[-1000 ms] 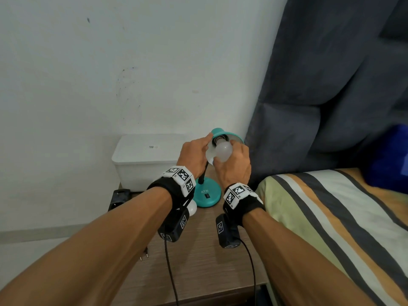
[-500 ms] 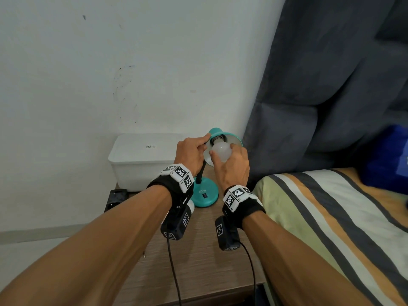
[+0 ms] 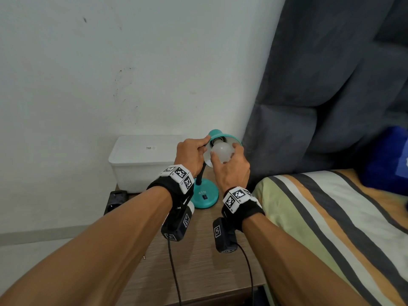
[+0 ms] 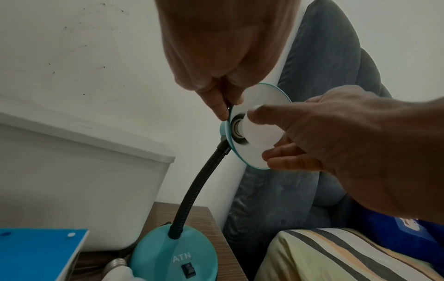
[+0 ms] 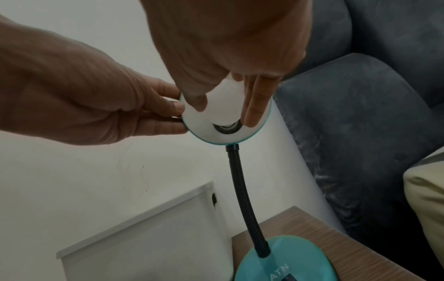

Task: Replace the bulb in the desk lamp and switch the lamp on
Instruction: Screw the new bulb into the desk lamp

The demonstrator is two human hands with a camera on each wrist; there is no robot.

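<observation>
Right hand (image 3: 231, 168) is curling its fingers round the frosted white globe bulb (image 3: 221, 151) seated in the teal metal desk lamp's shade (image 4: 261, 106), whose rim the left hand (image 3: 189, 155) is pinching.

Bedroom in a home: a wooden bedside table (image 3: 198, 272) carrying a teal desk lamp (image 3: 204, 196) stands at 6 o'clock, a bed with a striped sheet (image 3: 331, 217) lies at 4 o'clock, and a dark grey curtain (image 3: 331, 85) hangs at 2 o'clock beside a white wall (image 3: 110, 74).

A white bulb (image 3: 221, 152) sits at the socket inside my teal desk lamp (image 3: 204, 196), centre frame; unlit.
</observation>
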